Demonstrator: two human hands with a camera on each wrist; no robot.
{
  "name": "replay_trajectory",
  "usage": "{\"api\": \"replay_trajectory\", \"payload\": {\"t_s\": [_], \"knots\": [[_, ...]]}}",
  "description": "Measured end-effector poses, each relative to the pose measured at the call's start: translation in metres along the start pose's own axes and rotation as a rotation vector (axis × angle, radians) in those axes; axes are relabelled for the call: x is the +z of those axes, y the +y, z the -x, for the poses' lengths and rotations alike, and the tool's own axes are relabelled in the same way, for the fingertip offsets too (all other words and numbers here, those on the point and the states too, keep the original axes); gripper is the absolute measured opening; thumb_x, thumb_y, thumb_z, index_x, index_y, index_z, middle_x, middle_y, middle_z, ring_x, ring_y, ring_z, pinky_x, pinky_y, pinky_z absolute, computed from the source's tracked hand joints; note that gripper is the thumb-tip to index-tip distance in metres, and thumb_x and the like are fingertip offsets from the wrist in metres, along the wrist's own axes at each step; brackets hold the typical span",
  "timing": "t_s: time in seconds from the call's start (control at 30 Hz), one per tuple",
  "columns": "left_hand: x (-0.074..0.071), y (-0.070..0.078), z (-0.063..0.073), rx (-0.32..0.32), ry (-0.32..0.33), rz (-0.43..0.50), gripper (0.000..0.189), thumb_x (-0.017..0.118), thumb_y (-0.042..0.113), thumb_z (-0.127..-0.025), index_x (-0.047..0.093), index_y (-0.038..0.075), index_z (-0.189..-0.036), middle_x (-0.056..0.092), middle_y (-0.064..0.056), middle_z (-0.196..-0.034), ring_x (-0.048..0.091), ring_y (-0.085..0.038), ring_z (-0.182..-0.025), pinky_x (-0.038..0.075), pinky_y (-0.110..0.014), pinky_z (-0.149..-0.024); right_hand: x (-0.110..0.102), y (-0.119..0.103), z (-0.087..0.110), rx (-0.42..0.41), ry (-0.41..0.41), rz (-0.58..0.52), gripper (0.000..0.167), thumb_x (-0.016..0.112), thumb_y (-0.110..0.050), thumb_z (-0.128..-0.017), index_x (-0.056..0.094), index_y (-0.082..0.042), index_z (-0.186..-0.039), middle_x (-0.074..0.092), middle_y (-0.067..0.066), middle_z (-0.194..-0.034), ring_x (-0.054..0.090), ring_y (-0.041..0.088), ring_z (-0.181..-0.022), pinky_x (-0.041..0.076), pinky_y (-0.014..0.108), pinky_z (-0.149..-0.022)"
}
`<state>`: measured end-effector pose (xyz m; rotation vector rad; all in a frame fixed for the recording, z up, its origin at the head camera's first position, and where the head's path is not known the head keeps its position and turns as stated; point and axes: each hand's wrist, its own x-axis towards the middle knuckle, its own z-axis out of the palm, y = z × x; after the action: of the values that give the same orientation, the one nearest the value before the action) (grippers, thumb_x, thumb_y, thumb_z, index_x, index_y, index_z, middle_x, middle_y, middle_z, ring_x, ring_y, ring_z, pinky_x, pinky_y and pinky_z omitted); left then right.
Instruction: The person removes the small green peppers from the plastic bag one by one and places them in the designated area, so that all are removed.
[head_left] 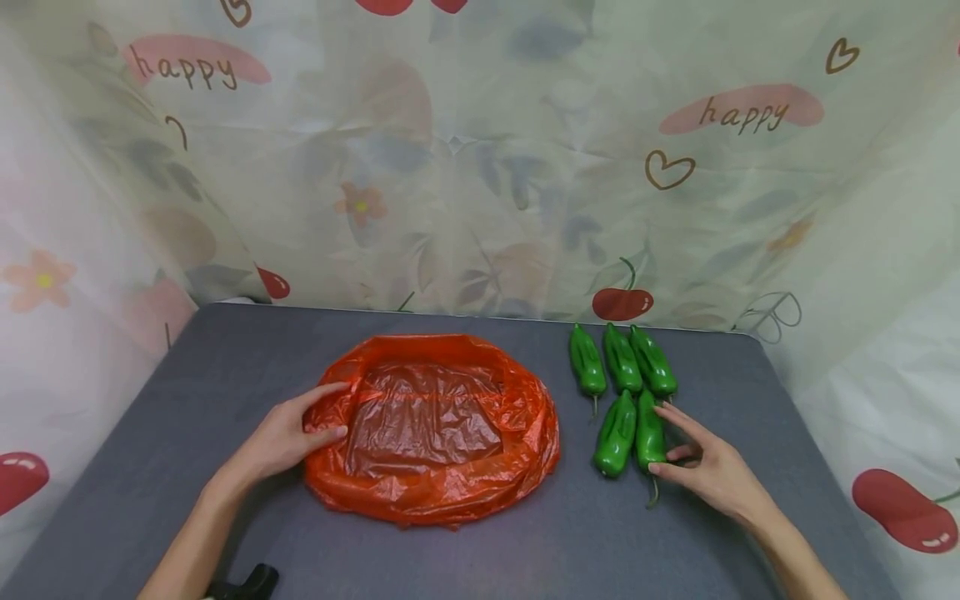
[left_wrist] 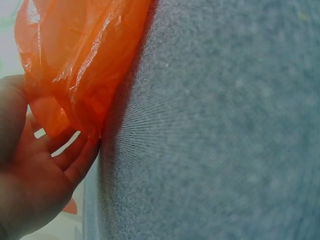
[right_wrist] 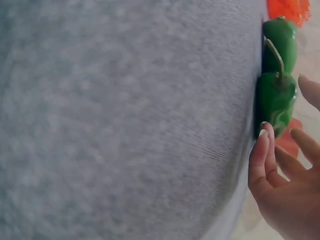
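Note:
A red-orange plastic bag (head_left: 431, 417) lies spread on the table, its opening facing up and its rim rolled outward. My left hand (head_left: 283, 435) holds the bag's left rim, with the thumb and fingers on either side of the film (left_wrist: 80, 65). Several green peppers sit to the right of the bag, in a back row and a front pair. Beside the front right pepper (head_left: 650, 433) is my right hand (head_left: 708, 467), its fingers and thumb spread along that pepper. In the right wrist view, fingertips meet the pepper's side (right_wrist: 275, 107), while the thumb stands apart.
A grey cloth-covered table (head_left: 495, 558) carries everything. Behind it hangs a printed curtain (head_left: 480, 233) with flowers and cherries, and it wraps round both sides. Close to the left front pepper (head_left: 617, 435) stand the back-row peppers (head_left: 587, 362). A black strap piece (head_left: 255, 582) shows at my left wrist.

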<state>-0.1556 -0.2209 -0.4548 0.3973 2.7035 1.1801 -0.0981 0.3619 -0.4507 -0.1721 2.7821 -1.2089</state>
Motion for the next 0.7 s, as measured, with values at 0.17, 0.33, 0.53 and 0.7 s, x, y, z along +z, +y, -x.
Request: {"api": "replay_trajectory", "payload": {"t_s": [0.17, 0.33, 0.53, 0.7], "knots": [[-0.002, 0.002, 0.003, 0.018, 0.038, 0.006, 0.063, 0.072, 0.036, -0.092, 0.049, 0.014, -0.146, 0.052, -0.022, -0.139, 0.057, -0.036, -0.114, 0.052, -0.049, -0.087, -0.007, -0.007, 0.001, 0.006, 0.027, -0.042, 0.078, 0.079, -0.025, -0.086, 0.04, -0.012, -0.152, 0.053, 0.02, -0.14, 0.066, 0.011, -0.077, 0.051, 0.027, -0.063], [-0.003, 0.003, 0.006, 0.071, 0.089, -0.02, 0.062, 0.073, 0.035, -0.091, 0.05, 0.013, -0.145, 0.052, -0.017, -0.14, 0.056, -0.034, -0.116, 0.049, -0.053, -0.09, -0.011, -0.014, 0.003, 0.066, 0.06, -0.055, 0.074, 0.074, -0.033, -0.091, 0.038, -0.018, -0.154, 0.07, 0.012, -0.096, 0.067, 0.017, -0.081, 0.048, 0.027, -0.067], [-0.005, 0.004, 0.009, 0.106, 0.146, -0.071, 0.064, 0.073, 0.035, -0.091, 0.048, 0.013, -0.146, 0.051, -0.013, -0.143, 0.056, -0.032, -0.117, 0.05, -0.054, -0.091, -0.008, -0.021, 0.003, -0.031, 0.171, -0.02, 0.066, 0.07, -0.028, -0.094, 0.041, -0.015, -0.152, 0.052, 0.014, -0.143, 0.063, 0.0, -0.095, 0.052, 0.023, -0.073], [-0.009, 0.006, 0.014, 0.119, 0.175, -0.134, 0.07, 0.074, 0.038, -0.09, 0.045, 0.012, -0.148, 0.048, -0.014, -0.146, 0.051, -0.034, -0.124, 0.048, -0.057, -0.093, 0.001, -0.031, 0.001, -0.171, 0.273, 0.097, 0.061, 0.074, -0.021, -0.091, 0.049, -0.016, -0.147, 0.055, 0.01, -0.14, 0.059, 0.009, -0.106, 0.05, 0.019, -0.079]]}}
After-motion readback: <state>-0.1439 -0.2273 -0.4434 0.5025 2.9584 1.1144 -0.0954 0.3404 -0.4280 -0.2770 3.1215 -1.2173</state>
